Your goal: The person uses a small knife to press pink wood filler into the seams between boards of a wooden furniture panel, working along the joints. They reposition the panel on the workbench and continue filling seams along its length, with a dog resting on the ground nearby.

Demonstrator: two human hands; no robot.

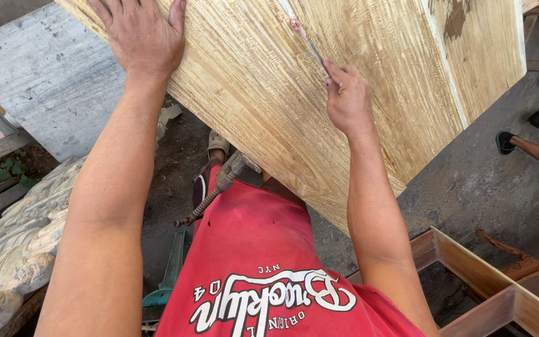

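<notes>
Wood panel [344, 93] tilted across top of view, edge against the red shirt [257, 249]. Right hand [346, 100] clenched on thin blade [307, 43], tip in a pinkish filled seam. Left hand [140, 34] flat on panel, fingers spread, grasping nothing. Clamp screw [213, 193] just under panel edge. Carved stone [14, 243] left; wood frame [500, 287] right; another person's feet [519, 134] far right.

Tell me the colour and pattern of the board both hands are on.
Pale yellowish wooden board with fine wavy brown grain lines, seen in the head view.
</notes>
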